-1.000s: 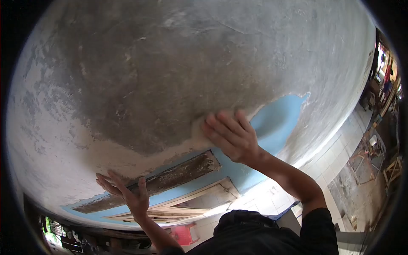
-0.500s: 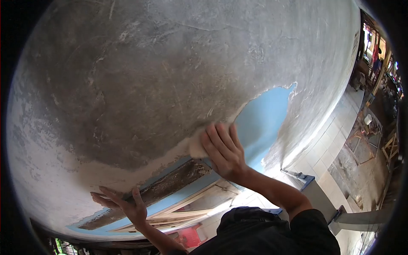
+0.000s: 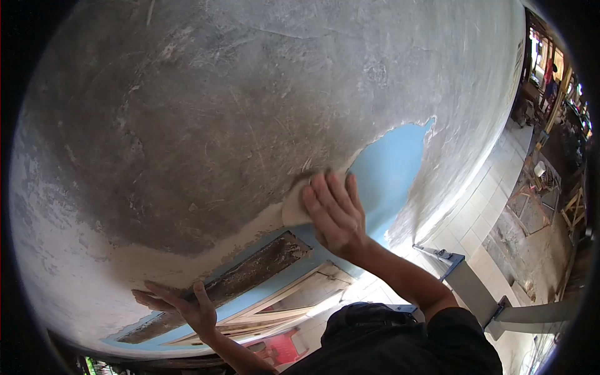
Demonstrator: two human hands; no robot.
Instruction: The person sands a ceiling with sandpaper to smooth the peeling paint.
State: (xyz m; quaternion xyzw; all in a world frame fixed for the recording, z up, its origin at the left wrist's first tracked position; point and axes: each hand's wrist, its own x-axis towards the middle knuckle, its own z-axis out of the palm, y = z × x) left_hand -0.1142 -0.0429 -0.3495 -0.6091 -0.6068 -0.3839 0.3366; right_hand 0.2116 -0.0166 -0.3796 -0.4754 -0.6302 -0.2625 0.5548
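Note:
My right hand [image 3: 335, 212] grips a pale, flat pad [image 3: 295, 206] and presses it to the grey, scuffed wall [image 3: 206, 119], just left of a light blue patch [image 3: 387, 172]. My left hand [image 3: 184, 306] rests on the wall at the lower left, fingers spread and nothing in them. Between the hands runs a dark brown, rough strip [image 3: 256, 269] bordered by light blue. A pale, whitish band of the surface lies along the grey area's lower edge.
Wooden framing [image 3: 281, 303] and a red object [image 3: 279, 349] show below the strip. At the right are a grey metal beam [image 3: 472, 290], floor tiles [image 3: 462, 228], wood pieces and debris. A person [image 3: 550, 81] is far off at the upper right.
My right hand has moved slightly up and to the right with the pad, and more of the pad shows. My left hand stays in nearly the same place.

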